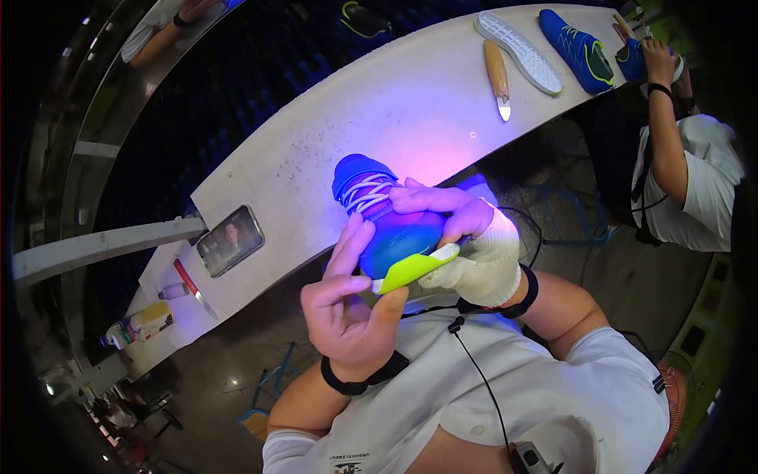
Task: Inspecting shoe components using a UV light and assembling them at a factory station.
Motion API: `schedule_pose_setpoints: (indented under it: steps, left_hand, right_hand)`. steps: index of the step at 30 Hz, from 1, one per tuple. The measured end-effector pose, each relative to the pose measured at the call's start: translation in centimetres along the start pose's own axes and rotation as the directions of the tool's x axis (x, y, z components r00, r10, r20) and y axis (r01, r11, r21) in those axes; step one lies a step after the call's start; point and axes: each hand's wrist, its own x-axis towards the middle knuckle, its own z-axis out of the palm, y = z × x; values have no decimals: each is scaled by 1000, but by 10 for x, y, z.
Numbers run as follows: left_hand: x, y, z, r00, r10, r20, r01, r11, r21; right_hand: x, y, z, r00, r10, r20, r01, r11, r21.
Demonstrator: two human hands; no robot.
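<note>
Between my hands is a blue lace-up sneaker [407, 235] with pale laces, its toe turned toward me. A lime-green and white shoe sole [413, 270] lies along the toe end. My left hand [347, 308] is bare; its fingers rest along the shoe's side, and its thumb and a fingertip press at the sole's left end. My right hand [474, 245] wears a white glove with fingertips exposed. Its fingers lie over the shoe's upper while the thumb side grips near the sole's right end. Purple-blue light falls on both hands and the shoe.
A long white bench [292, 158] curves across, holding a phone [230, 240], a red-handled knife [193, 288] and a bottle [140, 325] at left. Farther right lie a wooden-handled knife [497, 77], a white sole [519, 49] and another blue sneaker [578, 49]. A co-worker [681, 166] handles a shoe there.
</note>
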Motion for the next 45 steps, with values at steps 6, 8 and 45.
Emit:
schedule_pose_setpoints:
  steps: [6,8,45]
  left_hand:
    - [39,15,-17,970,-3,243,-44,981,190]
    - [36,15,-19,982,-14,190,-26,977,210]
    - [47,22,-93,791,-609,53,222,367,903]
  right_hand:
    - [22,-21,-6,992,14,123,18,968,-252]
    - [22,-21,-6,980,94,176,-19,922,-386]
    - [-4,94,50,912,-257,319,401,723,-562]
